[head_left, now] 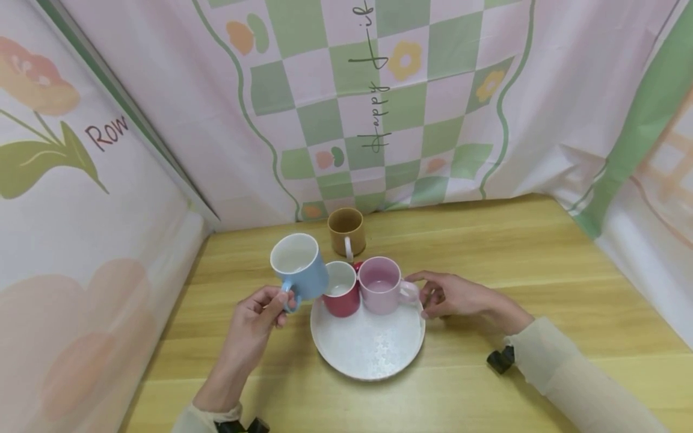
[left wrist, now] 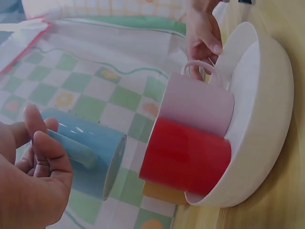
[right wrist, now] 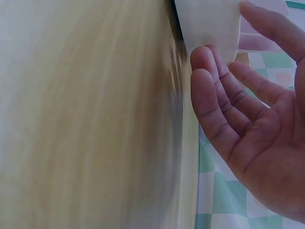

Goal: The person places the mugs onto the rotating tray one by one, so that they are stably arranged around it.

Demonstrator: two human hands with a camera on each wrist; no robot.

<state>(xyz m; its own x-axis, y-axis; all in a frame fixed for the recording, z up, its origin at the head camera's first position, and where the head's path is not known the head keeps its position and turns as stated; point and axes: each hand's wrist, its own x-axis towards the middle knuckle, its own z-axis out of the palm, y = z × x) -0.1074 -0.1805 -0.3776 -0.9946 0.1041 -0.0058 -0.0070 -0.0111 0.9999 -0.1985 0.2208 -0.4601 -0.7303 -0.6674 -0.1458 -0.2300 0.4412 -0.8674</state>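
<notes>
My left hand (head_left: 260,319) grips the handle of a light blue mug (head_left: 311,276), white inside, raised and tilted left of a round white dish (head_left: 363,355). In the left wrist view the blue mug (left wrist: 90,148) is apart from the other mugs. On the dish's far part stand a red mug (head_left: 342,302) with a white inside and a pink mug (head_left: 381,294), side by side. My right hand (head_left: 455,294) is at the dish's right rim beside the pink mug's handle. In the right wrist view its fingers are loosely bent, with the thumb touching the dish rim (right wrist: 212,26).
A brown mug (head_left: 346,234) stands on the wooden table (head_left: 487,240) behind the dish, its pale handle toward me. Patterned cloth (head_left: 379,120) hangs along the table's back edge, and more cloth walls the left and right sides.
</notes>
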